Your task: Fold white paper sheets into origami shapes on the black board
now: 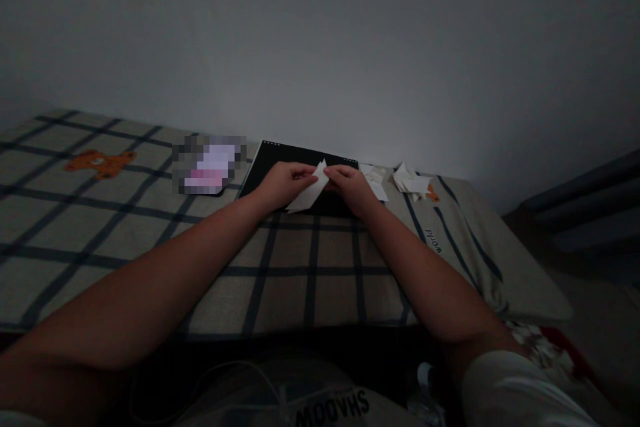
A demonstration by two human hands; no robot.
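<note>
Between my hands is a folded piece of white paper (309, 195), held slanted with a pointed tip upward. My left hand (287, 183) pinches its left side with thumb and fingers. At the upper right edge, my right hand (349, 184) grips the paper between thumb and fingertips. Both hands are above a black flat notebook or pad (290, 155) with a row of holes along its far edge. To the right of my right hand lies a flat white paper piece (376, 185), partly behind the hand. Farther right sits a small heap of folded white papers (411, 180).
A checked cloth (290, 300) with printed orange bears covers the table, which stands against a grey wall (320, 53). A phone-like object (213, 167) with a blurred screen lies left of the notebook. Below the table's right front edge is crumpled white material (543, 350).
</note>
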